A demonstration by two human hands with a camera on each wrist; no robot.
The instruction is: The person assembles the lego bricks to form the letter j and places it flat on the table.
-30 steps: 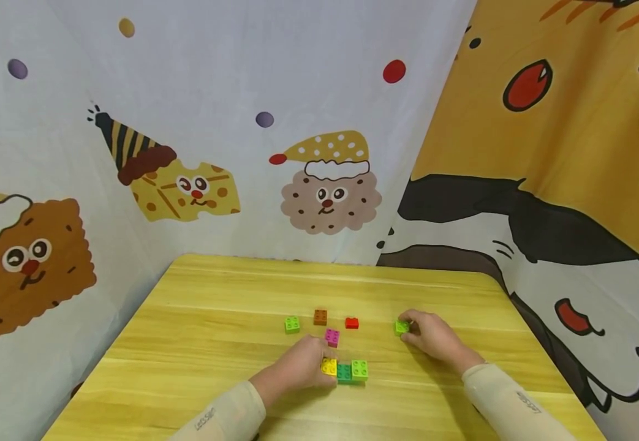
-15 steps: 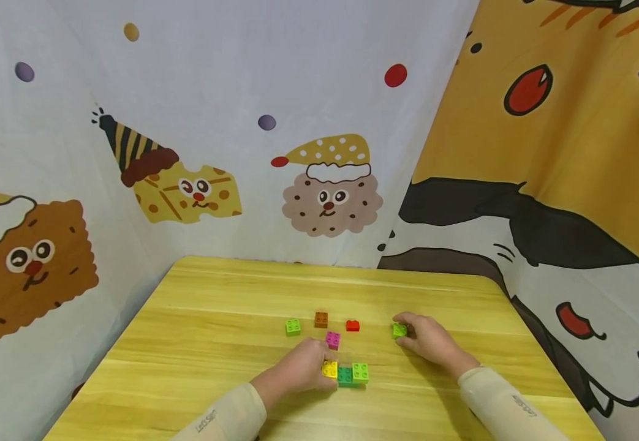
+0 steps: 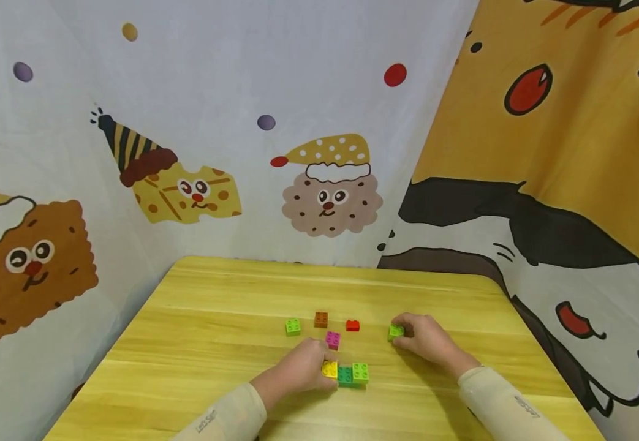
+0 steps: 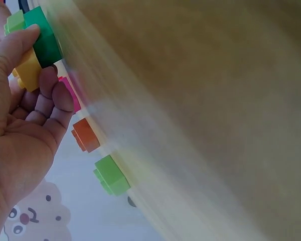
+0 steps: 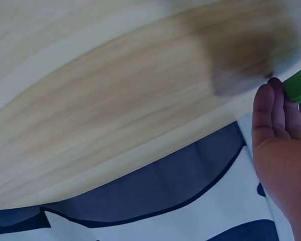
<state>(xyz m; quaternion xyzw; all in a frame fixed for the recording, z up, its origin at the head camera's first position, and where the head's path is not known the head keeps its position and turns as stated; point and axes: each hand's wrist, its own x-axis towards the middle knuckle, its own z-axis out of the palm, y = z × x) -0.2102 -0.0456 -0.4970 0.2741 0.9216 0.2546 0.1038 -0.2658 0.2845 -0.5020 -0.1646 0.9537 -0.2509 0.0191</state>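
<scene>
My left hand (image 3: 301, 366) grips a small assembly of toy building bricks at the near middle of the table. Its thumb and fingers hold the yellow brick (image 3: 329, 369); the dark green brick (image 3: 345, 375) and a light green brick (image 3: 360, 372) extend to the right of it. In the left wrist view, the yellow brick (image 4: 28, 70) and the light green one both join the longer dark green brick (image 4: 43, 39). Farther right, my right hand (image 3: 431, 340) pinches another light green brick (image 3: 395, 332) between thumb and fingers. That brick (image 5: 297, 85) is partly cut off in the right wrist view.
Loose bricks lie beyond the left hand: magenta (image 3: 332, 340), brown (image 3: 321, 320), red (image 3: 353, 326) and light green (image 3: 293, 327). They stand on a wooden table (image 3: 231, 294). A cartoon-printed curtain (image 3: 319, 73) hangs behind the table and along its sides.
My right hand has shifted slightly left with its light green brick, which shows more clear of the fingers. My left hand keeps its grip on the assembly, and the loose bricks stay put.
</scene>
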